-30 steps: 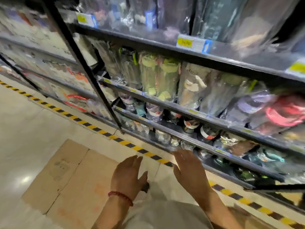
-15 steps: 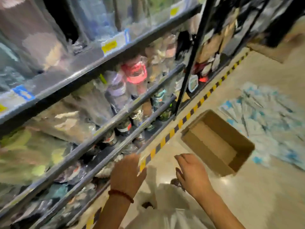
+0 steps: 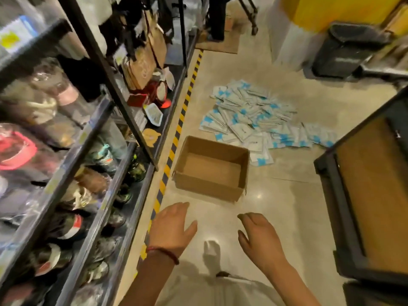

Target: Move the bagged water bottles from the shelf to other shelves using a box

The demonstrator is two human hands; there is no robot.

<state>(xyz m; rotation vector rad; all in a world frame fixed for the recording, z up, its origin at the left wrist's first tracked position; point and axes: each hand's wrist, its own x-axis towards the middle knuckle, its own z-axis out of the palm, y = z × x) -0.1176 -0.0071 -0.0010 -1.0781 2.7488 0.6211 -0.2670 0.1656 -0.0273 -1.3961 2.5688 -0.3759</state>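
Both forearms are bare, without sleeves. A thin red cord bracelet (image 3: pixel 164 253) circles the wrist of the left hand (image 3: pixel 171 226). A pale, light-coloured garment (image 3: pixel 220 290) covers the torso below.

No legible text anywhere. Yellow price tag (image 3: pixel 10 38) on shelf rail (image 3: pixel 33 48), top left: print too blurred to read. White-blue packets (image 3: pixel 254 120) beyond box (image 3: pixel 210 171): markings unreadable too.

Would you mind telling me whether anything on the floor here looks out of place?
Yes: a loose heap of white-and-blue packets lies scattered across the bare floor just beyond the empty cardboard box, some touching its far corner. They look dumped rather than shelved.
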